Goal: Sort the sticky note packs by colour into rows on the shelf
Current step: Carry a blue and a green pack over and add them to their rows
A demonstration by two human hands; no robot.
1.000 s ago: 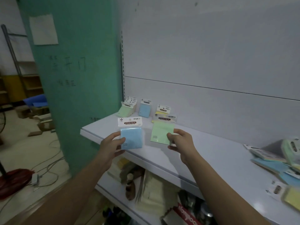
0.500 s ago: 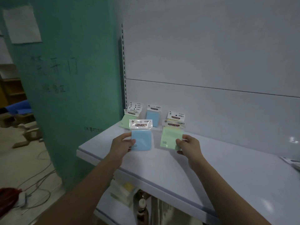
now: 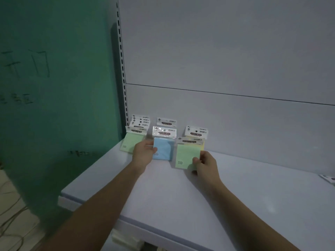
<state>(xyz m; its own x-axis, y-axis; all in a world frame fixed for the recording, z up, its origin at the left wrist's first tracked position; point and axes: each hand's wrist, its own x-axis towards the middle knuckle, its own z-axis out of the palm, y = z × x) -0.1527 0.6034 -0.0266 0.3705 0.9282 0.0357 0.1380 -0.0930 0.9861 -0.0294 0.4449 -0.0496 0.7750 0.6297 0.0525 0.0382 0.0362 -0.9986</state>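
Head view: both hands have carried their packs toward the shelf's back-left corner, left hand pinching the blue pack before the blue row, right hand pinching the green pack wrongly before the yellow row.

Your way to the back wall was blocked at the left corner: three rows of packs stood there, hard against the green pillar. To your right, the shelf lay bare and wide, with one small item at the far edge.
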